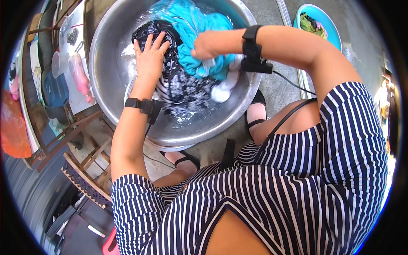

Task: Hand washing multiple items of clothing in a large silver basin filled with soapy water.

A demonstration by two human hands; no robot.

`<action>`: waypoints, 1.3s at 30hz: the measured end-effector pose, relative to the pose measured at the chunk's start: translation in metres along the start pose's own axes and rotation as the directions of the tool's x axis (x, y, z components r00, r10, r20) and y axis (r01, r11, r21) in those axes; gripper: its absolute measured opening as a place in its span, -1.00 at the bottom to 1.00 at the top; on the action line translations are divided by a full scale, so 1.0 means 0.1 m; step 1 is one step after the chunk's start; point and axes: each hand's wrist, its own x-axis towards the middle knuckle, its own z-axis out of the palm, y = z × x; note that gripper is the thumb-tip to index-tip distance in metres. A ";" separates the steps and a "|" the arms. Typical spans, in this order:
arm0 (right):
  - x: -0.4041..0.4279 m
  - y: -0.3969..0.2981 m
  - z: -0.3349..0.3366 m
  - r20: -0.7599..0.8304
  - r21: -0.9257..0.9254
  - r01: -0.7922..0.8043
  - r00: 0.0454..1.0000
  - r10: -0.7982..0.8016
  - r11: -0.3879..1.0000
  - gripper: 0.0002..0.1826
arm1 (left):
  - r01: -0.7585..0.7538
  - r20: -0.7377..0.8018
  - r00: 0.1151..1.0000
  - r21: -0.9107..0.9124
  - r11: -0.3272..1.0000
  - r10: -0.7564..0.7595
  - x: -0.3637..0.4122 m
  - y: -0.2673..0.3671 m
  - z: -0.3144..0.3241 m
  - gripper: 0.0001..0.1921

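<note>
Before me stands a large round metal basin (106, 68) with water and wet laundry in it. My left hand (149, 60) lies with its fingers spread on a black-and-white patterned cloth (175, 86), pressing on it without a grip. A turquoise cloth (183, 19) is bunched beside it in the basin's far right part. Curled into a fist, my right hand (206, 44) grips this turquoise cloth; some of its fingers are hidden. Near the right wall of the basin a white object (220, 93) shows in the water, its kind unclear.
At left, a white-topped table (71, 41) carries a pink bottle (79, 76), a clear plastic cup (60, 63) and a blue plastic container (55, 87). A turquoise basin (333, 24) holding bunched cloth (311, 27) stands at right. Cables (295, 83) run from both wrist straps.
</note>
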 end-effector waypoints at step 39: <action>0.99 -0.27 -0.16 -0.371 -0.660 0.221 0.735 -0.567 0.718 -0.02 | 0.678 0.743 0.668 -0.580 0.452 -0.048 -0.65 0.80 -0.68 -0.47</action>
